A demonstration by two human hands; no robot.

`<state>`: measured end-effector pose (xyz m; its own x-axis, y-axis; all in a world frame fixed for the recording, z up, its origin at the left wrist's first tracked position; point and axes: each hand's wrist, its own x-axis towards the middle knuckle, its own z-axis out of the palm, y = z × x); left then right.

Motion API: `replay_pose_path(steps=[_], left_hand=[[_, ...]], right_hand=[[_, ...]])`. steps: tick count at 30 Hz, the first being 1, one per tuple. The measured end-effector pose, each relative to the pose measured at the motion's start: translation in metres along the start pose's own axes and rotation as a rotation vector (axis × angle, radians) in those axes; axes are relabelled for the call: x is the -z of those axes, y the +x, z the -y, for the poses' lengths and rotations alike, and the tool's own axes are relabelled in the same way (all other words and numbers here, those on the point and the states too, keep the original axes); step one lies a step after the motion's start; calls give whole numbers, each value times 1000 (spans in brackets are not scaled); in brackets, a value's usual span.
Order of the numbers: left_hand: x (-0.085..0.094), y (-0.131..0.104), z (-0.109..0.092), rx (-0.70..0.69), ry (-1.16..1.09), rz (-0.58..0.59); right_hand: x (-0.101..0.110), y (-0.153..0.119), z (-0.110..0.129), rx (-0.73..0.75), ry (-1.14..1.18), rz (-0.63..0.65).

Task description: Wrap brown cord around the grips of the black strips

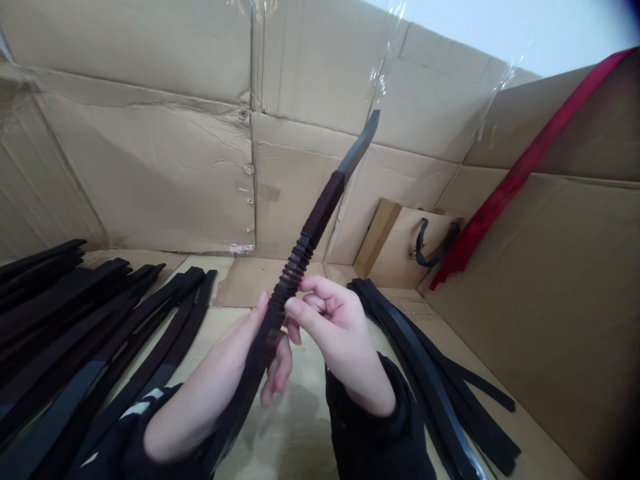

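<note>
A long, dark, curved strip (360,147) with a slightly hooked grey tip slants up across the middle of the view. Dark brown cord-like wrapping (320,212) encircles its upper part, tight near the top and in looser, spaced turns lower down. My left hand (250,343) is closed around the strip from below, its fingertips showing on the right side. My right hand (335,317) pinches at the lower turns of the wrapping with thumb and forefinger. The strip's lower end runs down along my left forearm and out of clear sight.
Several dark curved strips (95,293) lie in a pile at left, and more strips (400,333) lie at right. Cardboard walls (175,173) enclose the pale work surface (300,427). A brown paper bag (395,243) stands in the far right corner, beside a hanging red ribbon (525,163).
</note>
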<state>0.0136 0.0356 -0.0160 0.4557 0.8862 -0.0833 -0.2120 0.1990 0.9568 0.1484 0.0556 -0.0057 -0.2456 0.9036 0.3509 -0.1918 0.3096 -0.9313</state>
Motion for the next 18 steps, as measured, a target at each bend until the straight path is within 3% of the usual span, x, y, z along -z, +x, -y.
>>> replay_pose_path(steps=[4, 6, 8, 10, 14, 16, 18], left_hand=[[-6, -5, -4, -175, 263, -192], [-7, -8, -5, -182, 265, -212], [-6, -8, -3, -112, 133, -118], [-2, -6, 1, 10, -78, 88], [13, 2, 14, 159, -370, 509], [18, 2, 14, 176, -339, 555], [20, 0, 8, 166, -167, 451]], right_hand=[[-2, 3, -3, 32, -93, -159], [-2, 4, -4, 38, -69, -143], [-1, 5, -6, 10, -2, -29], [0, 5, -6, -7, 69, 63], [3, 1, -3, 32, 134, 94], [3, -2, 0, 24, 161, 140], [4, -4, 2, 2, 191, 182]])
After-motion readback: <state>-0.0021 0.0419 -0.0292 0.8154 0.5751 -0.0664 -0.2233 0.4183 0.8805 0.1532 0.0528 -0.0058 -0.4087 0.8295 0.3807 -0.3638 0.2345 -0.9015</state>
